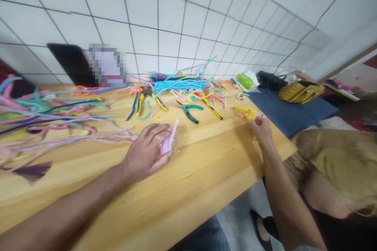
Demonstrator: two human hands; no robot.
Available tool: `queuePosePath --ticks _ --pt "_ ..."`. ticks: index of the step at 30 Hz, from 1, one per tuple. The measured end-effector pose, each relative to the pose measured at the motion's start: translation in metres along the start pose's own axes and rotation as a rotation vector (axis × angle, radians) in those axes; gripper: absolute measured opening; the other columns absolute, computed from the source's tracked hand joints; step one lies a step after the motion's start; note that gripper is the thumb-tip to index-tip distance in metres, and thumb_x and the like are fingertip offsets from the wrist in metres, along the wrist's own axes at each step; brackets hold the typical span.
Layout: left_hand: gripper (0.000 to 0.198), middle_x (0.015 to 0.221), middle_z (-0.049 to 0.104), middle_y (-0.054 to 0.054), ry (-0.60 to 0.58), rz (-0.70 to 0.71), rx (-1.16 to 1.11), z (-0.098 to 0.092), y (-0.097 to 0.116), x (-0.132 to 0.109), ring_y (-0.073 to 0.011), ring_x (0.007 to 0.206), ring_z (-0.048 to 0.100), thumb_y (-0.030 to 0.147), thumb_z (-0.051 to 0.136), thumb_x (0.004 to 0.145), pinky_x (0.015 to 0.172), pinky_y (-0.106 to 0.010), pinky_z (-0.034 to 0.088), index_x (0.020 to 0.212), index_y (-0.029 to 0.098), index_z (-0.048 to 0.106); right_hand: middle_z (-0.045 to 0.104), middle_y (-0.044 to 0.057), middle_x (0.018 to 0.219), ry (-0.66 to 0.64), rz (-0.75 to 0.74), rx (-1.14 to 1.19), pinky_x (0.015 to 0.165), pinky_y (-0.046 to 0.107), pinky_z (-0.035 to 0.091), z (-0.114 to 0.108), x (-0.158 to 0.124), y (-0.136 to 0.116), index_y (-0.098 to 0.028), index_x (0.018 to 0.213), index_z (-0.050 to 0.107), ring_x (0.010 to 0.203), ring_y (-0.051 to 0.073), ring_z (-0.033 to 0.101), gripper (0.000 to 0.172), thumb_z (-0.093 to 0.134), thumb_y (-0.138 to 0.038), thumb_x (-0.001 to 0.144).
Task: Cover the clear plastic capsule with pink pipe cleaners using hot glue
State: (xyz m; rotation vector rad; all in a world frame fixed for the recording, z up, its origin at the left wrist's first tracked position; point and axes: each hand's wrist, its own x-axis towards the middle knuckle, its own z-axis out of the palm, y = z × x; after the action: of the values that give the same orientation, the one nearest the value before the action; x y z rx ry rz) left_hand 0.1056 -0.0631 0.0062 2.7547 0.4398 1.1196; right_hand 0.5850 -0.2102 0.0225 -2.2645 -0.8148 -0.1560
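My left hand (149, 151) rests low over the wooden table, fingers curled round a lilac pipe-cleaner piece (167, 146). One end of that piece sticks up past the fingertips, and part of it is hidden by the hand. Off to the right, my right hand (260, 127) is closed on a yellow tool (246, 113) with a dark narrow tip pointing left; blur hides its exact kind. Between and behind the hands lie teal-handled pliers (190, 113), a yellow utility knife (214, 110) and larger yellow-and-blue-handled pliers (145, 100).
Loose pipe cleaners (67, 119) spread over the left side, and a blue bundle (179, 85) lies by the tiled wall. A dark phone-like slab (70, 64) leans there. On the right are a dark blue mat (273, 111), a yellow pouch (302, 92) and a seated person (338, 160).
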Motion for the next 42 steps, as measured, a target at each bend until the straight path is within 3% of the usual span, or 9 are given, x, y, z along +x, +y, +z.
queuePosePath --ticks 6,10,15,19,23,31,42 --pt "0.049 0.143 0.067 -0.019 0.033 0.001 -0.008 0.0 0.0 -0.002 -0.0352 0.135 0.061 0.034 0.065 0.101 0.112 -0.056 0.057 0.145 0.019 0.05 0.067 0.012 0.069 -0.19 0.146 -0.069 0.076 0.046 0.052 0.015 0.031 -0.013 -0.023 0.069 0.065 0.085 0.038 0.07 0.036 0.081 -0.055 0.074" --pt "0.053 0.143 0.067 -0.019 0.062 0.002 -0.017 0.002 -0.002 -0.002 -0.0347 0.134 0.061 0.033 0.068 0.1 0.112 -0.055 0.057 0.146 0.019 0.049 0.07 0.011 0.07 -0.257 0.089 0.007 0.072 0.044 0.051 0.013 0.035 -0.033 -0.019 0.075 0.072 0.077 0.033 0.068 0.033 0.078 -0.051 0.077" --pt "0.052 0.142 0.067 -0.018 0.074 -0.022 -0.032 0.003 -0.006 -0.001 -0.0344 0.136 0.061 0.033 0.069 0.1 0.112 -0.056 0.057 0.146 0.02 0.048 0.083 0.012 0.111 -0.455 -0.13 0.25 0.079 0.038 0.054 -0.001 0.004 -0.078 -0.023 0.109 0.083 0.096 0.028 0.073 0.043 0.076 -0.057 0.084" --pt "0.052 0.141 0.067 -0.019 0.062 -0.02 -0.037 0.003 -0.006 0.0 -0.0348 0.135 0.061 0.034 0.069 0.1 0.112 -0.057 0.057 0.145 0.018 0.049 0.084 0.009 0.104 -0.801 -0.319 0.437 0.084 0.041 0.059 -0.013 -0.032 -0.131 -0.025 0.096 0.085 0.099 0.031 0.075 0.044 0.085 -0.065 0.079" --pt "0.052 0.14 0.069 -0.019 0.081 -0.011 -0.04 0.002 -0.003 0.001 -0.0341 0.132 0.063 0.034 0.071 0.098 0.112 -0.056 0.058 0.143 0.018 0.05 0.083 0.009 0.096 -1.033 -0.37 0.454 0.083 0.041 0.061 -0.013 -0.064 -0.167 -0.023 0.091 0.085 0.095 0.03 0.075 0.048 0.088 -0.069 0.078" --pt "0.051 0.14 0.07 -0.019 0.091 -0.008 -0.065 0.004 -0.001 0.003 -0.0327 0.133 0.065 0.038 0.07 0.099 0.117 -0.056 0.054 0.142 0.018 0.051 0.078 0.006 0.084 -1.054 -0.337 0.448 0.074 0.039 0.062 0.003 -0.087 -0.168 -0.026 0.085 0.081 0.082 0.028 0.073 0.038 0.091 -0.062 0.077" --pt "0.049 0.142 0.068 -0.02 0.081 0.004 -0.076 0.003 -0.002 0.003 -0.0335 0.131 0.064 0.037 0.069 0.098 0.117 -0.055 0.055 0.14 0.017 0.052 0.083 0.009 0.09 -1.042 -0.287 0.5 0.078 0.042 0.062 0.022 -0.082 -0.153 -0.026 0.087 0.083 0.087 0.029 0.074 0.047 0.087 -0.071 0.078"
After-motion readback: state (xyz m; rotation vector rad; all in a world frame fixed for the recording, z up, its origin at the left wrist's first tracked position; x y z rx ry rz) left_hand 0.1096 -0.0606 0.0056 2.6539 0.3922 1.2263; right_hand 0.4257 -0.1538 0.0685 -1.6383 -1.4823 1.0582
